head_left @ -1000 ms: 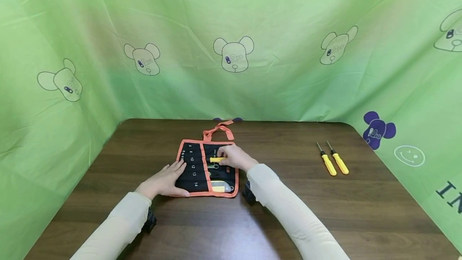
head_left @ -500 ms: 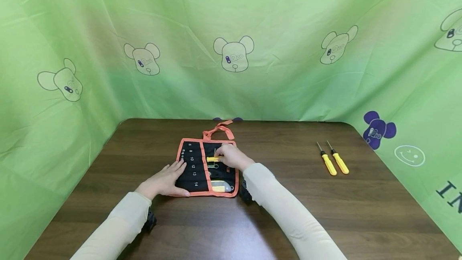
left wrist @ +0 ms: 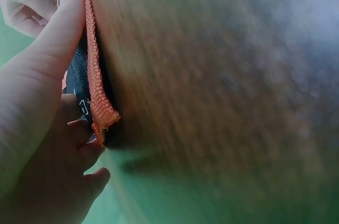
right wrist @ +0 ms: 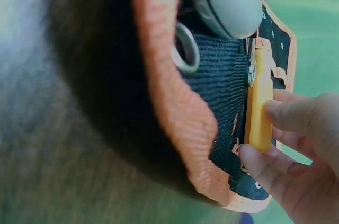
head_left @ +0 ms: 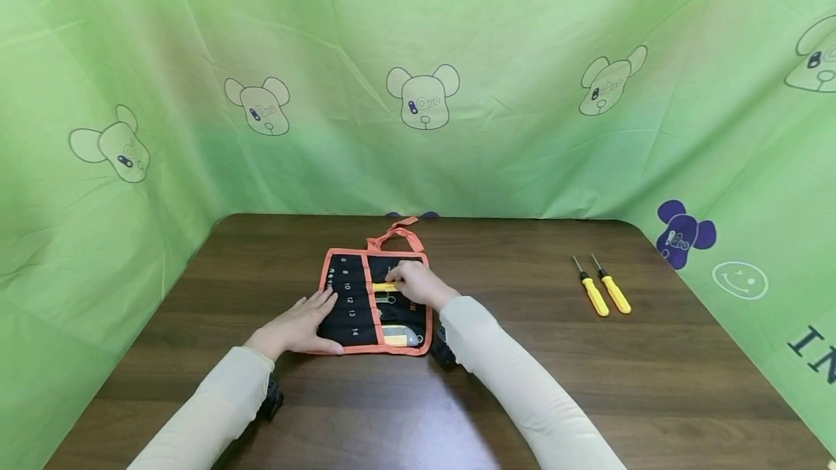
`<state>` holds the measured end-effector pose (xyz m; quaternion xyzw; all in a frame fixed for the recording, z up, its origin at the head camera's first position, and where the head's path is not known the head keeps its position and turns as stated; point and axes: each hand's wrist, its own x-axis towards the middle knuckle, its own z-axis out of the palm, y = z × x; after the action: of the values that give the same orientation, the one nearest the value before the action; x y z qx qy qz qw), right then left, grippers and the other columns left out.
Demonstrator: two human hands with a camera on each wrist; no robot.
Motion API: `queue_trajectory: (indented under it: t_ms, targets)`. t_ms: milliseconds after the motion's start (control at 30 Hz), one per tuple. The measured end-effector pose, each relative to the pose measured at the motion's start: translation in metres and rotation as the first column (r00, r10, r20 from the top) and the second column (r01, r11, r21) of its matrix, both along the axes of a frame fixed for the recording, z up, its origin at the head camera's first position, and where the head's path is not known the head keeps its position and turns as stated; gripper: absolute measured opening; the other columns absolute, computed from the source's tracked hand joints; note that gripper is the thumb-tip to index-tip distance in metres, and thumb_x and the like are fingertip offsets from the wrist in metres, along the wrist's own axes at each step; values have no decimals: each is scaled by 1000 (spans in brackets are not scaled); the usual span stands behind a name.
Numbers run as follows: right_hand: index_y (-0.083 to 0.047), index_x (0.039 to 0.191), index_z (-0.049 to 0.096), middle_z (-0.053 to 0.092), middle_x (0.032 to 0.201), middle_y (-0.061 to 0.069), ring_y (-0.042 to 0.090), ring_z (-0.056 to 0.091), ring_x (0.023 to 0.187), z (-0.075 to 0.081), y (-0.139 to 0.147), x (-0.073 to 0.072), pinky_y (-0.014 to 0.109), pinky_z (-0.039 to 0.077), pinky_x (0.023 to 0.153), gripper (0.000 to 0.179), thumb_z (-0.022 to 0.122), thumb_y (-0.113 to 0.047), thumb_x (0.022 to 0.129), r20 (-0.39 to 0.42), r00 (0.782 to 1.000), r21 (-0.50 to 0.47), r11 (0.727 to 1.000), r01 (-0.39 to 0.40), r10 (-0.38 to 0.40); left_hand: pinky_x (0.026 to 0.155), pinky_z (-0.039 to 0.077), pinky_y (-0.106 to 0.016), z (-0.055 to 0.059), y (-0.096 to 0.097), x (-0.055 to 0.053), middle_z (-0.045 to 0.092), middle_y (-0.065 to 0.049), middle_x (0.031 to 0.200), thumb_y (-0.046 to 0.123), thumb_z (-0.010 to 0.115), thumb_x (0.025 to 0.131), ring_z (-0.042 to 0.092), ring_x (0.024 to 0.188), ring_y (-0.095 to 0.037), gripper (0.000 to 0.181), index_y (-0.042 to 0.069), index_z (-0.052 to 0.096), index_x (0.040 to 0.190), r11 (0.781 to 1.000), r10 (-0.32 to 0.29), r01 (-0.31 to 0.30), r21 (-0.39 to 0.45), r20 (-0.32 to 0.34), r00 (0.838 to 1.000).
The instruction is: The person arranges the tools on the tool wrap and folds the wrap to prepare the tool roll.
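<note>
A black tool roll with orange trim and printed numbers lies spread on the table. My left hand rests on its left side, fingers straight; the left wrist view shows the thumb along the orange edge. Near the roll's upper right, my right hand pinches the yellow handle of a screwdriver, whose far end is tucked under the orange middle band. Below it in the roll sit a small wrench and a grey-and-yellow utility knife.
Two yellow-handled screwdrivers, a left one and a right one, lie side by side at the table's right. Orange ties trail from the roll's top edge. A green printed cloth surrounds the brown wooden table.
My right hand has moved slightly left, sliding the yellow screwdriver further under the middle band, and its fingers have shifted toward the handle's end. The left hand stays in place.
</note>
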<state>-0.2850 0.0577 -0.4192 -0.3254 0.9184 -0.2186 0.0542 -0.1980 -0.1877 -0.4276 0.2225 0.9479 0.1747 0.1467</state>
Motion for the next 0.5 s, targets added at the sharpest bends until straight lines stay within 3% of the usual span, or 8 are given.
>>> queue_trajectory:
  t_ms: [267,500]
  targets:
    - [-5,109,68,63,89,4,12,53,66,14,9,-3,26,44,61,22,62,-8,88,7,999,-16,999,48,-48,106,13,-52,-1,2,-1,14,-23,148,55,67,75,11,136,-35,101,-5,22,143,1000,15,-15,1,7,1000]
    - [-3,113,65,61,92,6,17,55,79,39,29,-4,32,47,68,25,60,-10,89,-26,997,-69,995,66,-68,106,12,-51,0,1,0,14,-23,149,55,68,75,11,136,-34,102,-5,21,143,1000,22,-22,5,10,1000]
